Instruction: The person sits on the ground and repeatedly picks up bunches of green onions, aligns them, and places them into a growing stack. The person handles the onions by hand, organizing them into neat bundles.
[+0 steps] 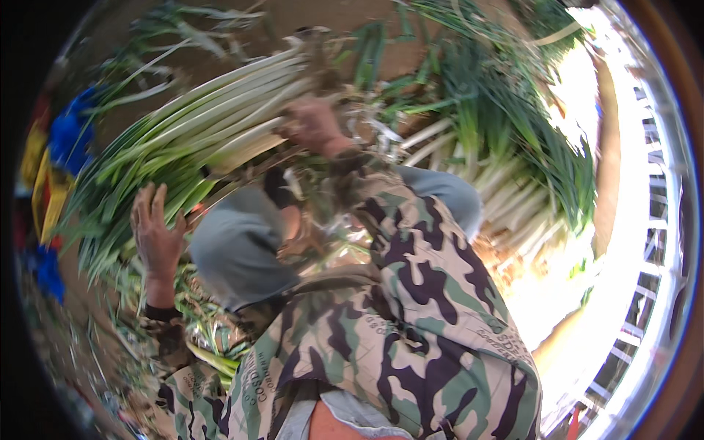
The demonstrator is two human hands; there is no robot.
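A bundle of leeks or large green onions [220,110] lies slantwise before me, white stalks up to the right and green leaves down to the left. My right hand [316,124], slightly blurred, has its fingers curled at the white end of the nearest stalk [256,135]. Beside the leafy end, my left hand [157,225] is raised with its fingers apart and nothing in them. A flat, pale-brown piece [247,157] shows under the nearest stalk; what it is cannot be made out.
A second heap of leeks [511,165] lies to the right of my knee [445,192]. Loose leaves and trimmings [214,319] litter the brown ground. Blue and yellow plastic items [71,132] sit at the far left. Strong sunlight washes out the right side, near a pale curved strip [608,154].
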